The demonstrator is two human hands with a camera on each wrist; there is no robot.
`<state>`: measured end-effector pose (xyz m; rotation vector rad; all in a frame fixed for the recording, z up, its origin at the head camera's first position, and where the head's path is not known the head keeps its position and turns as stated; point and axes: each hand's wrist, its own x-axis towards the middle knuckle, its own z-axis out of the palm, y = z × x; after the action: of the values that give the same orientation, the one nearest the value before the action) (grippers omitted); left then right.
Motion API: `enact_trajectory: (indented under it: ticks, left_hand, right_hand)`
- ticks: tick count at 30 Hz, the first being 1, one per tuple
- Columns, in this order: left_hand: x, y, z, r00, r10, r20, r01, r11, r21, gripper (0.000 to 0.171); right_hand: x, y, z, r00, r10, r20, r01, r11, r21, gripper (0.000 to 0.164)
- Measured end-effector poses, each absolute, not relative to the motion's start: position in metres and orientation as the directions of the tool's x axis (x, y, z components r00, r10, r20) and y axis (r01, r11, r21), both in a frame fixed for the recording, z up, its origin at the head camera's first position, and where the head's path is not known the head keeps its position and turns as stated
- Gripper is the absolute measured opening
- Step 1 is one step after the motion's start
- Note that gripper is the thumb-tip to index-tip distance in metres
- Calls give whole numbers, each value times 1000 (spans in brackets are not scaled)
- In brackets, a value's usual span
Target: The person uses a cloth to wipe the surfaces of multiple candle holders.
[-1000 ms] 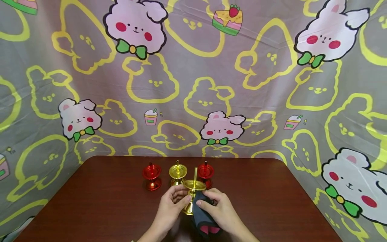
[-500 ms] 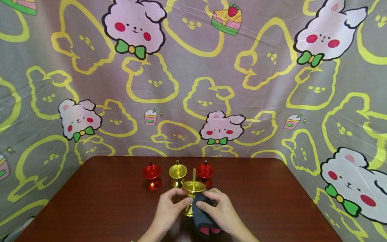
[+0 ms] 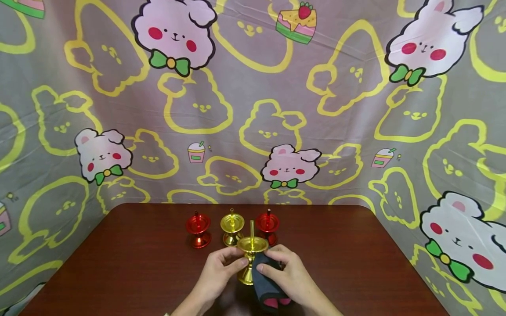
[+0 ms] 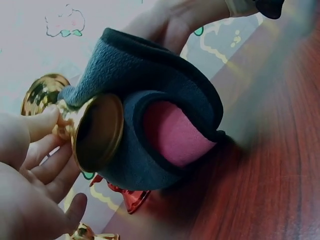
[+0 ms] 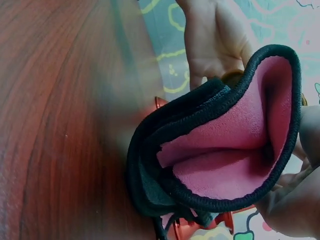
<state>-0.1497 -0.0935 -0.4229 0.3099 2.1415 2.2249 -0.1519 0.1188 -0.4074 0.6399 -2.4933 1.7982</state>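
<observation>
My left hand (image 3: 218,271) pinches the stem of a gold candle holder (image 3: 246,275) between thumb and fingers. The holder stands nearly upright, its dish and long spike on top; its hollow base (image 4: 100,131) shows in the left wrist view, lifted off the table. My right hand (image 3: 289,275) grips a folded dark grey cloth (image 3: 265,281) with a black edge and presses it to the right side of the stem, below the dish. The cloth's pink underside (image 5: 225,150) faces the right wrist camera. Some right fingers are hidden behind the cloth.
Behind the hands, a red candle holder (image 3: 198,230), a second gold holder (image 3: 232,224) and another red one (image 3: 267,224) stand in a row on the dark wooden table (image 3: 130,259). The held holder partly overlaps the right ones. A patterned curtain (image 3: 237,87) surrounds the table.
The held candle holder has shifted slightly left and toward me, both hands keeping their grip. The cloth stays against its stem. The holders behind have not moved.
</observation>
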Motion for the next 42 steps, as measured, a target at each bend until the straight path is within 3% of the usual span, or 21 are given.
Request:
enact_trajectory:
  ticks: [16,23,30,42]
  left_hand:
    - [-148,-100,-428,-940,330,86,31,-171,985,39]
    - [-150,-94,-429,-977,197,86,62,-126,990,40]
    - [-146,-87,-424,-991,51,126,125,-19,992,26]
    - [-145,-87,-421,-990,55,130,131,-3,991,26]
  right_hand:
    - [-152,124,-409,-892,-385,238,-338,217,-916,20]
    - [-154,117,-416,-908,-326,264,-334,183,-925,23]
    - [-153,113,-418,-931,-265,250,-310,216,-926,26]
    - [-148,111,-415,-931,-271,245,-314,249,-916,28]
